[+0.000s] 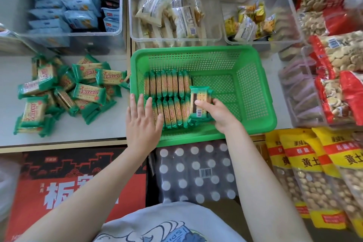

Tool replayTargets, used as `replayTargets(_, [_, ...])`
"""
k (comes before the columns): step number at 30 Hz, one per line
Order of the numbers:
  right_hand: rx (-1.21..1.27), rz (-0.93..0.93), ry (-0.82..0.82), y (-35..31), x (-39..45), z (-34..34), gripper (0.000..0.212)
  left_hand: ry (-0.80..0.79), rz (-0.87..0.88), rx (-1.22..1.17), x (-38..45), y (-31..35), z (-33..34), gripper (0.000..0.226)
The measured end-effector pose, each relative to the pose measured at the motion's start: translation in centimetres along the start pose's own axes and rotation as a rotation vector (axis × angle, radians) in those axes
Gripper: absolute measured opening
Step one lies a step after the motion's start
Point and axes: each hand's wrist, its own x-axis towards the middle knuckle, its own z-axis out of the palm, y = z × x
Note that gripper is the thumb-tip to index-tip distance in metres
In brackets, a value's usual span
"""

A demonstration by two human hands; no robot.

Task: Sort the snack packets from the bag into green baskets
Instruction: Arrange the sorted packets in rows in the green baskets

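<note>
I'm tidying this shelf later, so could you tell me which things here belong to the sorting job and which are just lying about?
In the job:
green basket
rows of packets standing in it
packet held by the right hand
left hand steadying the rows
loose pile of packets

Lying about:
clear bins of other snacks
yellow bags
red bags
bottle pack

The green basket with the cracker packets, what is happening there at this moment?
A person is filling the green basket with green-wrapped cracker packets. Two rows of packets already stand on edge against its left side. The left hand lies flat, with straight fingers, against the near row, seemingly steadying it. The right hand holds one more packet at the right end of the near row. A loose pile of the same packets waits on the white shelf to the left of the basket.
</note>
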Motion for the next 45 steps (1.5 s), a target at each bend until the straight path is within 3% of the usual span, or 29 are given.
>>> replayTargets(4, [0.05, 0.056, -0.037, -0.2, 0.4, 0.1, 0.05, 0.006, 0.001, -0.017, 0.0, 0.0, -0.1, 0.067])
replayTargets(8, [-0.001, 0.12, 0.14, -0.4, 1.1, -0.3, 0.104, -0.014, -0.003, -0.002, 0.0, 0.1, -0.1, 0.069])
replayTargets(12, [-0.587, 0.064, 0.413, -0.1, 1.4, -0.4, 0.092, 0.004, -0.004, -0.023, 0.1, 0.0, -0.1, 0.066])
replayTargets(14, [-0.792, -0.003, 0.416, 0.2, 1.5, -0.1, 0.087, 0.022, 0.001, -0.028, 0.0, 0.0, -0.1, 0.067])
replayTargets(17, [-0.869, -0.007, 0.312, 0.9, 1.9, 0.3, 0.099, 0.023, 0.001, -0.032, 0.0, 0.1, -0.1, 0.069])
replayTargets(21, [-0.978, -0.016, 0.402, 1.2, 2.1, -0.2, 0.092, 0.006, -0.007, -0.018, 0.0, 0.0, -0.2, 0.069])
replayTargets(28, [-0.97, 0.055, 0.378, 1.1, 2.1, -0.1, 0.107, -0.008, -0.007, -0.016, 0.1, 0.1, -0.3, 0.064])
replayTargets(31, [-1.023, 0.028, 0.467, 0.9, 0.6, 0.4, 0.096, -0.05, 0.01, -0.083, 0.0, 0.2, -0.7, 0.064])
replayTargets(33, [-0.908, -0.126, 0.506, 0.1, -0.9, 1.9, 0.068, -0.053, 0.041, -0.271, 0.0, -0.2, -1.6, 0.059])
replayTargets(35, [-0.731, -0.304, 0.47, -1.4, -3.0, 4.8, 0.048, -0.03, 0.058, -0.515, -0.5, -1.6, -3.3, 0.049])
replayTargets(39, [-0.545, -0.578, 0.235, -3.8, -7.2, 14.6, 0.045, 0.032, -0.088, -0.684, -3.0, -8.6, -5.3, 0.028])
replayTargets(42, [-0.574, -0.56, 0.007, -3.4, -6.8, 22.2, 0.041, -0.121, -0.408, -0.723, -4.4, -15.3, -4.7, 0.02])
replayTargets(45, [-0.608, -0.353, -0.069, -1.7, -2.7, 27.4, 0.023, -0.153, -0.597, -0.79, -5.4, -19.6, -4.8, 0.023])
